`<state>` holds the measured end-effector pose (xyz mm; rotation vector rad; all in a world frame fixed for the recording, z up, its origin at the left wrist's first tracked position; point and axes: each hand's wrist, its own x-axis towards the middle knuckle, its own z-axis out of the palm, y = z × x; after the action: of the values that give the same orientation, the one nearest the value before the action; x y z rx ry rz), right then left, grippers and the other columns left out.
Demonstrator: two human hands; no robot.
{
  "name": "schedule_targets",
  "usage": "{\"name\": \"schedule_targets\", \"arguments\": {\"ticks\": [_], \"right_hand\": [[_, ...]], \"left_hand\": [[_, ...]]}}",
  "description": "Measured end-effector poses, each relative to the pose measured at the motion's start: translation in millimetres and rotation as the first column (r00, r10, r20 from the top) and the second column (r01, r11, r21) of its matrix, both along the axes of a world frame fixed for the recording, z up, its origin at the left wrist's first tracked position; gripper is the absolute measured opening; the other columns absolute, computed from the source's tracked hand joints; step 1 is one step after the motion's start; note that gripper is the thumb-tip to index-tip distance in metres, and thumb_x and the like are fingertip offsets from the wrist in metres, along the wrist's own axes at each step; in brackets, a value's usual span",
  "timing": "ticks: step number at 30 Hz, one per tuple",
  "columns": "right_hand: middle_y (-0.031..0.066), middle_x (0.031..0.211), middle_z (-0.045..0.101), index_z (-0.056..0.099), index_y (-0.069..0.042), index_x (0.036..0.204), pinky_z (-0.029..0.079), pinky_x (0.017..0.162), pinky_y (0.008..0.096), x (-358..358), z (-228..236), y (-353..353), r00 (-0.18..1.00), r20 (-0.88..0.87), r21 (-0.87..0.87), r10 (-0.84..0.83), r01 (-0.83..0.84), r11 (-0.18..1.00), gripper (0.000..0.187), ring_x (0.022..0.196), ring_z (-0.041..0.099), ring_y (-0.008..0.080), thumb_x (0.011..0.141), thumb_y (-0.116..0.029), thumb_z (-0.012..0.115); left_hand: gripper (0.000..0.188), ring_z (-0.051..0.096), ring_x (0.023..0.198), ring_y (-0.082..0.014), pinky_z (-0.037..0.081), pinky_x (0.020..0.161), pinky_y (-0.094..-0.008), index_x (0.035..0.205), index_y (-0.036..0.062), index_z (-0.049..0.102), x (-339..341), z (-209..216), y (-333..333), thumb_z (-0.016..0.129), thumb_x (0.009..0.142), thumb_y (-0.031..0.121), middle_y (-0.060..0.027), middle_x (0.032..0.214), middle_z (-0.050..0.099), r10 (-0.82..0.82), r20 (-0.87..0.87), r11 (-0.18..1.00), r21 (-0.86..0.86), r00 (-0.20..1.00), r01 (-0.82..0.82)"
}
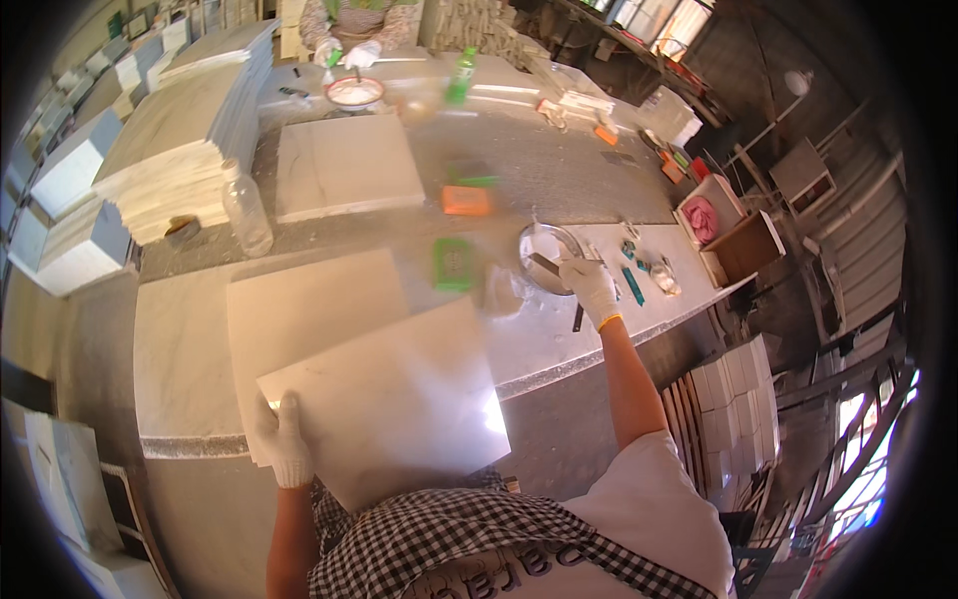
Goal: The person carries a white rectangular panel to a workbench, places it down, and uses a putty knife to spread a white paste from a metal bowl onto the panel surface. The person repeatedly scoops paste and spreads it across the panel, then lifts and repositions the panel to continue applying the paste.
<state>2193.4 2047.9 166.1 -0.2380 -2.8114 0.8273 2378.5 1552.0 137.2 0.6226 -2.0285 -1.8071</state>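
My left hand (286, 439), in a white glove, grips the left edge of a pale, polished stone slab (399, 394). The slab tilts over the table's front edge, close to my checked apron. My gloved right hand (593, 288) is closed on a putty knife (544, 264), whose flat blade reaches over a round metal bowl (574, 246). White paste (544, 242) lies in that bowl. A crumpled clear plastic bag (506, 290) sits left of the bowl. Beneath the held slab, another pale slab (309, 290) rests on the table.
Across the table, a gloved person (359, 25) works at a red-rimmed bowl (354, 92). Stacked slabs (180, 130) and a clear bottle (245, 210) stand left. A green block (453, 264), orange block (466, 201) and green bottle (462, 76) are mid-table; a box (750, 250) is right.
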Motion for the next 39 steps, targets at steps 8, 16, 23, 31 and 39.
{"name": "schedule_targets", "arguments": {"ticks": [8,16,23,31,39], "right_hand": [[0.0207,0.104,0.076,0.080,-0.015,0.110,0.057,0.083,0.0516,-20.8,13.3,-11.7,0.988,0.120,0.549,-0.098,0.017,0.836,0.042,0.096,0.074,0.0390,0.092,-0.048,0.061],[0.0198,0.133,0.069,0.063,-0.015,0.141,0.052,0.102,0.0483,-90.5,-45.5,7.9,0.994,0.109,0.334,0.019,-0.055,0.941,0.061,0.123,0.066,0.0378,0.095,-0.053,0.061],[0.0176,0.123,0.071,0.069,-0.006,0.127,0.055,0.094,0.0428,-95.0,-68.1,30.4,0.962,0.132,0.886,0.238,-0.222,0.406,0.054,0.117,0.067,0.0308,0.099,-0.050,0.055],[0.0087,0.103,0.072,0.072,-0.002,0.119,0.051,0.091,0.0305,-47.0,52.4,-122.2,0.917,-0.107,-0.563,0.383,-0.374,0.737,0.027,0.100,0.066,0.0149,0.096,-0.015,0.072],[0.0040,0.109,0.071,0.072,0.003,0.117,0.050,0.092,0.0289,16.4,98.7,-272.0,0.627,0.065,-0.474,0.777,-0.665,0.576,0.032,0.101,0.063,0.0116,0.096,-0.021,0.072]], "left_hand": [[0.029,0.051,0.078,-0.0077,0.044,0.069,-0.0244,0.117,-0.0049,0.061,-1.4,-6.3,4.6,0.063,0.104,0.021,-0.0025,0.092,0.063,0.001,-0.121,0.998,0.055,0.993,0.006],[0.029,0.055,0.081,-0.0086,0.048,0.069,-0.0261,0.117,-0.0063,0.061,0.2,0.4,0.8,0.064,0.103,0.019,-0.0028,0.093,0.064,-0.029,-0.094,0.999,0.018,0.995,0.031],[0.041,0.064,0.093,-0.0142,0.053,0.079,-0.0305,0.126,-0.0073,0.062,4.3,-1.1,2.8,0.069,0.100,0.024,-0.0097,0.106,0.071,0.031,0.036,0.996,0.081,0.999,-0.034],[0.043,0.066,0.102,-0.0176,0.054,0.091,-0.0337,0.129,-0.0056,0.063,0.9,-7.1,1.2,0.069,0.100,0.026,-0.0107,0.110,0.073,-0.028,-0.021,0.987,0.155,0.999,0.031],[0.046,0.064,0.094,-0.0141,0.054,0.085,-0.0314,0.126,-0.0044,0.063,0.5,-3.7,2.2,0.070,0.100,0.032,-0.0082,0.103,0.070,-0.023,-0.025,0.983,0.184,0.999,0.027]]}}
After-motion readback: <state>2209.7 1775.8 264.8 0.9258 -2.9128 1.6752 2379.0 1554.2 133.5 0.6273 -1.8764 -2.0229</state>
